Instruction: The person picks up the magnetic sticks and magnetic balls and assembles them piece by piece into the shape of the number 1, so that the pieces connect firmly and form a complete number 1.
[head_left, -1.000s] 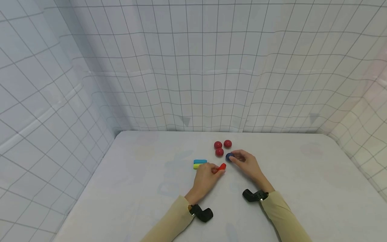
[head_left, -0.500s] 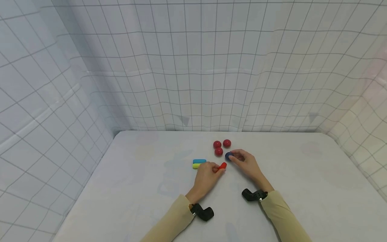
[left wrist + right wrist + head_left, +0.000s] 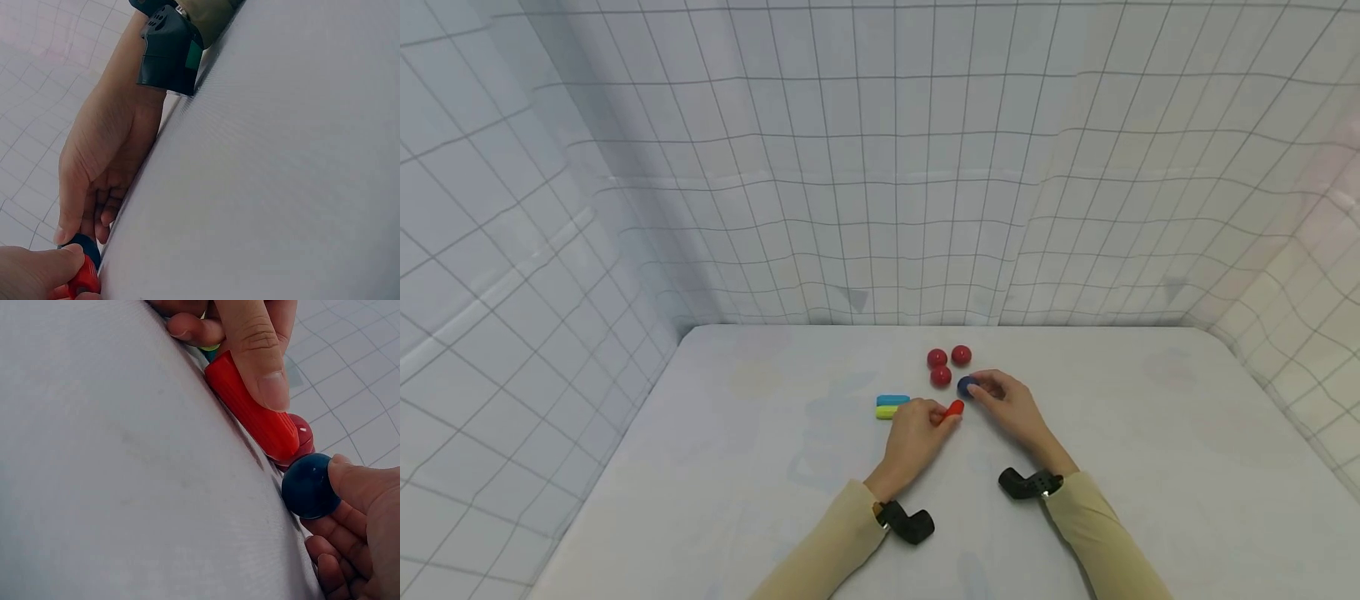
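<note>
Pinching red marker in left fingers, blue ball in right fingers; best to squeeze gently, preventing rolling.

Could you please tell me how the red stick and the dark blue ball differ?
The red stick is long and ridged, while the dark blue ball is round and smooth. The red stick is pinched by the left hand; the dark blue ball is held by the right hand. Both are solidly coloured and held close together.
</note>
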A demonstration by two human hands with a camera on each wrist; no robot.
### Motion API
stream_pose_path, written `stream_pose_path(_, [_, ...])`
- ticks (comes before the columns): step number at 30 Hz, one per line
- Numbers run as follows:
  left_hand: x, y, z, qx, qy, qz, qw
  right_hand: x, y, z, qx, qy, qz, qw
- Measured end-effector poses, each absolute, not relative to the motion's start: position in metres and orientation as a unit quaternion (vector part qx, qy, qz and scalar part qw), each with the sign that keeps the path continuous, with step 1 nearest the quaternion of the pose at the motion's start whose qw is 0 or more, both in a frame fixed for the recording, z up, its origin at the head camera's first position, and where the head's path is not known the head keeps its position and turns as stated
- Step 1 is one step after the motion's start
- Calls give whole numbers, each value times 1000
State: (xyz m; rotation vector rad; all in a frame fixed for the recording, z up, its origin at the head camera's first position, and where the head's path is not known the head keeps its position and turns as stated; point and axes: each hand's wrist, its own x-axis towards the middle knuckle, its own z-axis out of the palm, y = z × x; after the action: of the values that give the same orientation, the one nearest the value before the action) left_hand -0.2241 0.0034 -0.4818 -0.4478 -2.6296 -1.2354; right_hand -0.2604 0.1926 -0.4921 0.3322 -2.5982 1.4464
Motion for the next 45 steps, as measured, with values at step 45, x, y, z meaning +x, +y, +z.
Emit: stream_pose_path(45, [-230, 7, -483, -157, -883, -430, 101, -261, 191, -492, 123, -872, 468, 70])
